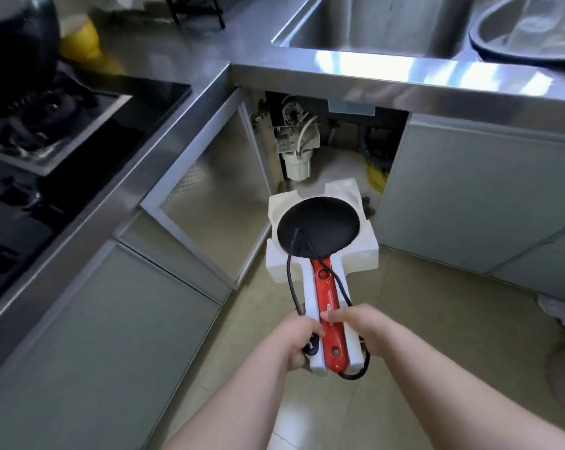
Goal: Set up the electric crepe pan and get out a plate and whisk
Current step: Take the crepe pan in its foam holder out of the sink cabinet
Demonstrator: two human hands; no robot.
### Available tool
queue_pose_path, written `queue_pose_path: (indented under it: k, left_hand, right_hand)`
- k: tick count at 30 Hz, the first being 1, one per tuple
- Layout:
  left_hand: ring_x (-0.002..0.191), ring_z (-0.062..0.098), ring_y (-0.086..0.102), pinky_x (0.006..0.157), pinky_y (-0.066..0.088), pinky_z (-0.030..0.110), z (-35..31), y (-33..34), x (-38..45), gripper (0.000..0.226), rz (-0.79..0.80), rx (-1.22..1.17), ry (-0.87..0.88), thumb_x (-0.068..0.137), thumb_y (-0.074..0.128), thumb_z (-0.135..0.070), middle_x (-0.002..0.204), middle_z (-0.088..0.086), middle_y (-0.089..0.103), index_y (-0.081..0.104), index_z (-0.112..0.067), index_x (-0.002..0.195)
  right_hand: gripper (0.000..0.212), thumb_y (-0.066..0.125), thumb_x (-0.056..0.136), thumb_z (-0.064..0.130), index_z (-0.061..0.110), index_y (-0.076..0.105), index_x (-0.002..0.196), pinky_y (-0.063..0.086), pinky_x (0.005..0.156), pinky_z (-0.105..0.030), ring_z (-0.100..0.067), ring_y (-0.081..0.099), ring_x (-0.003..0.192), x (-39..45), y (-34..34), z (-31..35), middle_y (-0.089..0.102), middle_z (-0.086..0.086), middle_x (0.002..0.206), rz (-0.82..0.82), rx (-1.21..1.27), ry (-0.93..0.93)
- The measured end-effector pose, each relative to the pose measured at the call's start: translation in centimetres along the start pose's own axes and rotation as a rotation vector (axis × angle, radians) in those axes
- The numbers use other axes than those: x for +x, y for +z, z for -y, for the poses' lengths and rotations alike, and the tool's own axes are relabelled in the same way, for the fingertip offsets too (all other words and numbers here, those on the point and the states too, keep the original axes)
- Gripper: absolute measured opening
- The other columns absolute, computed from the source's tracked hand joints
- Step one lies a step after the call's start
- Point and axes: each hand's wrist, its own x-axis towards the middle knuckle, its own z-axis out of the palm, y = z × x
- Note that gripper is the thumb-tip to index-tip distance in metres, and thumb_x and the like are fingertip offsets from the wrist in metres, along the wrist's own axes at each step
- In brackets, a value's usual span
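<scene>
Steel kitchen corner here: sink point(381, 24) at the top, black hob point(47, 131) on the left, and an open cabinet point(323, 147) under the sink in the middle of the frame with plumbing showing inside. The pan point(318, 227) sits in its white foam tray point(365, 251) at centre, held out over the floor in front of that cabinet. Left hand point(299, 339) is wrapped round the tray's handle end with the cord point(292, 287) bunched under it; right hand point(355, 326) grips the other side, thumb on the red handle point(331, 323).

I'd say keep the tray level so the pan doesn't slide out, carry both together to the counter, and gather that loose cord loop so it doesn't snag the cabinet door.

There's a small white mark on the handle, too blurry to read. No plate or whisk in sight
</scene>
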Motion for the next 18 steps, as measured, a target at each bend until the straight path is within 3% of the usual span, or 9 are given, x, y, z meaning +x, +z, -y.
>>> queue_pose_path:
  k: [4,6,8,10,13,18]
  left_hand:
    - [0.082,0.031,0.065,0.094,0.042,0.068,0.6,-2.1,-2.0,0.037,0.027,0.082,-0.034,0.088,0.052,-0.001,0.103,0.012,0.067,0.056,-0.013,0.123]
    - [0.104,0.032,0.061,0.103,0.032,0.071,0.8,-3.7,-3.3,0.046,0.038,0.131,-0.058,0.09,0.063,-0.019,0.124,0.011,0.061,0.051,-0.016,0.134]
    - [0.136,0.035,0.04,0.108,0.02,0.071,0.5,-5.4,-4.1,0.078,0.077,0.1,-0.095,0.083,0.069,-0.049,0.152,0.013,0.038,0.037,-0.017,0.147]
    - [0.147,0.035,0.022,0.11,0.014,0.069,-0.3,-7.7,-4.4,0.105,0.082,0.051,-0.089,0.073,0.062,-0.073,0.16,0.014,0.02,0.022,-0.02,0.154]
    - [0.148,0.034,0.018,0.115,0.016,0.063,-2.8,-11.2,-5.0,0.111,-0.135,-0.114,0.012,0.065,0.059,-0.082,0.162,0.01,0.016,0.019,-0.028,0.154]
    - [0.142,0.034,0.033,0.115,0.03,0.051,-9.1,-17.6,-6.4,0.09,-0.608,-0.24,0.382,0.089,0.055,-0.056,0.158,0.005,0.027,0.01,-0.016,0.156]
  right_hand:
    - [0.021,0.078,0.079,0.011,0.004,0.07,0.097,0.058,0.084,-0.042,-0.032,0.073,0.086,-1.0,2.0,-0.1,0.075,-0.018,0.098,0.021,-0.01,-0.023]
    - [0.025,0.077,0.079,0.013,0.002,0.07,0.1,0.057,0.09,-0.046,-0.035,0.073,0.09,-1.3,3.5,-0.4,0.075,-0.02,0.099,0.021,-0.008,-0.027]
    - [0.031,0.078,0.079,0.016,0.0,0.069,0.104,0.056,0.091,-0.049,-0.036,0.074,0.09,-1.6,4.8,-0.9,0.075,-0.02,0.098,0.01,-0.002,-0.026]
    - [0.034,0.079,0.078,0.018,0.001,0.068,0.106,0.057,0.088,-0.049,-0.035,0.074,0.089,-2.0,6.0,-1.1,0.076,-0.018,0.097,0.011,0.032,-0.024]
    - [0.034,0.079,0.079,0.017,0.002,0.066,0.107,0.059,0.076,-0.042,-0.035,0.074,0.088,-2.6,6.5,-1.0,0.076,-0.018,0.098,-0.007,0.088,-0.03]
    - [0.035,0.08,0.078,0.018,0.001,0.067,0.106,0.06,0.07,-0.04,-0.036,0.075,0.084,-3.3,6.1,-0.7,0.076,-0.019,0.094,-0.052,0.141,-0.051]
